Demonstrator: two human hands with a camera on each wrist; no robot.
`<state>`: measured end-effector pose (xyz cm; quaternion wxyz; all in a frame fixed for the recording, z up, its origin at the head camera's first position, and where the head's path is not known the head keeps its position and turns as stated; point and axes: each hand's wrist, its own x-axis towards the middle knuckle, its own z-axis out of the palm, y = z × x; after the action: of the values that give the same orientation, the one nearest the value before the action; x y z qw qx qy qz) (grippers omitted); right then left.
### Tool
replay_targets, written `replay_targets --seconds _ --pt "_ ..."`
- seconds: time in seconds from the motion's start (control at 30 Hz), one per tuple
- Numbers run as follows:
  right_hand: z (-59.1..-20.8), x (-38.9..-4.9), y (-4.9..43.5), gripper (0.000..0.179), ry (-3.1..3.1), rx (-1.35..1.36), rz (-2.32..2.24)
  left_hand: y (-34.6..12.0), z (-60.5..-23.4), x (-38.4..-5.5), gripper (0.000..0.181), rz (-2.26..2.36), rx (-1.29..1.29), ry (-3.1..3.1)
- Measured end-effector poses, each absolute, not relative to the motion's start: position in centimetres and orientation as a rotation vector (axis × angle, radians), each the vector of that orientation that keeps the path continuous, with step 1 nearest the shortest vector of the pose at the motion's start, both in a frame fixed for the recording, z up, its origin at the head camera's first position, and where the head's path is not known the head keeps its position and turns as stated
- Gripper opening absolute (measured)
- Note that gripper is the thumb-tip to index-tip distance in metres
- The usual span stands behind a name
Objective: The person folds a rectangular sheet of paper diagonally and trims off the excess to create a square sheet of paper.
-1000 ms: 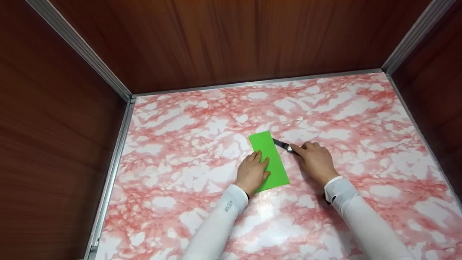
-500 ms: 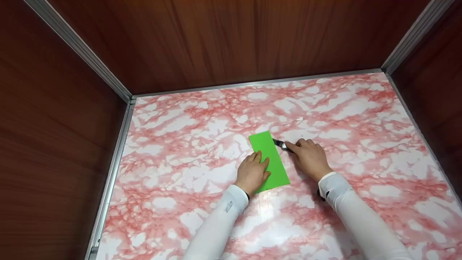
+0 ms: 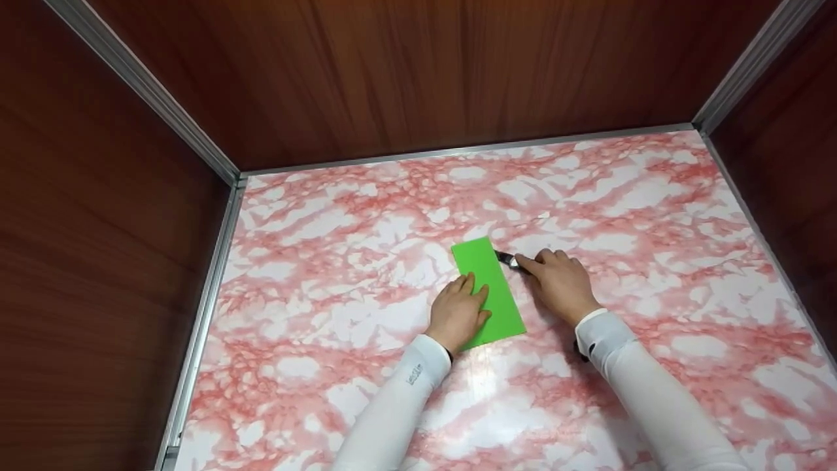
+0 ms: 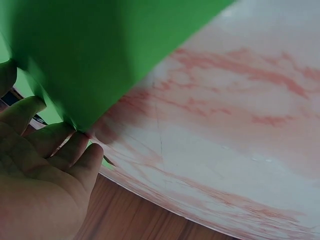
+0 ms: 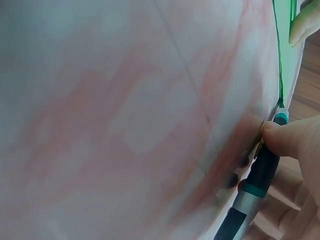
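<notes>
A folded green paper sheet (image 3: pixel 502 307) lies upright on the marbled table in the head view, its layers parting in the left wrist view. My left hand (image 3: pixel 454 311) rests on its left part, fingers spread and pressing it down. To the right of the paper, my right hand (image 3: pixel 561 282) grips a utility knife (image 3: pixel 507 259) with its thumb along the handle. Teal and silver bands ring the dark handle (image 5: pixel 263 170) in the right wrist view. The knife's front end is right at the paper's long right edge, near the upper corner; the tip itself is hidden.
A pink-and-white marbled table (image 3: pixel 327 261) spreads around both hands. Dark wood panels (image 3: pixel 418 72) in metal frames wall it at the back, left and right. A small white scrap (image 3: pixel 544 215) lies beyond the right hand.
My right hand has moved slightly left with the knife, and less of its dark front part shows at the paper's edge. My left hand and the paper have stayed in place.
</notes>
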<state>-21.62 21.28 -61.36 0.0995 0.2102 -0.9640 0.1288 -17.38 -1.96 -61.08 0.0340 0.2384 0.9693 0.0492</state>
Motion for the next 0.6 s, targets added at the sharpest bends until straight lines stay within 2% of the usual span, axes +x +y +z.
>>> replay_targets --seconds 0.6 --pt "-61.48 -21.76 22.21 0.043 -2.87 0.559 0.399 -1.91 -61.09 -17.42 0.055 0.15 0.697 2.961"
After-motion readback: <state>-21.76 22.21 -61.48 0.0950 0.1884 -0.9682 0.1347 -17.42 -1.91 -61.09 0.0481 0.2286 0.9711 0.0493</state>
